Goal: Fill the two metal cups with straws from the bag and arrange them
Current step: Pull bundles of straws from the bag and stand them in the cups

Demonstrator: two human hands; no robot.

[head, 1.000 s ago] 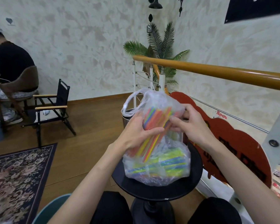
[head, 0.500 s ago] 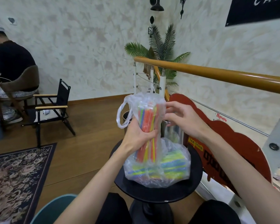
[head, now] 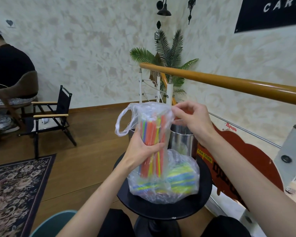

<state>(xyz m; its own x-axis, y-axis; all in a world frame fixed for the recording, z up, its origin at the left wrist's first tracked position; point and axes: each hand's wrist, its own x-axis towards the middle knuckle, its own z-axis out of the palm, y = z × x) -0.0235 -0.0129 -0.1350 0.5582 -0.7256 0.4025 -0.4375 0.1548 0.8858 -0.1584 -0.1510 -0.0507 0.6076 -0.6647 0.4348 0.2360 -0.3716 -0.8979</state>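
Observation:
A clear plastic bag point(head: 181, 185) of coloured straws sits on a small round black table point(head: 162, 209). My left hand point(head: 142, 149) grips an upright bundle of orange, yellow and green straws point(head: 153, 134) through the bag's plastic. My right hand point(head: 190, 120) pinches the bag's upper edge beside the straw tips. One shiny metal cup point(head: 182, 139) stands behind the bag, on the right. A second metal cup point(head: 132, 133) is mostly hidden behind my left hand and the bag's loop handle.
A wooden handrail point(head: 229, 82) runs along the right above a red sign board point(head: 243, 161). On the left stand a black folding chair point(head: 55, 117) and a patterned rug point(head: 15, 189); a seated person point(head: 9, 72) is at the far left. A palm plant point(head: 167, 55) stands behind.
The straw bundle has been turned from slanted to upright and lifted inside the bag. My right hand rose from the bundle's side to the bag's top edge.

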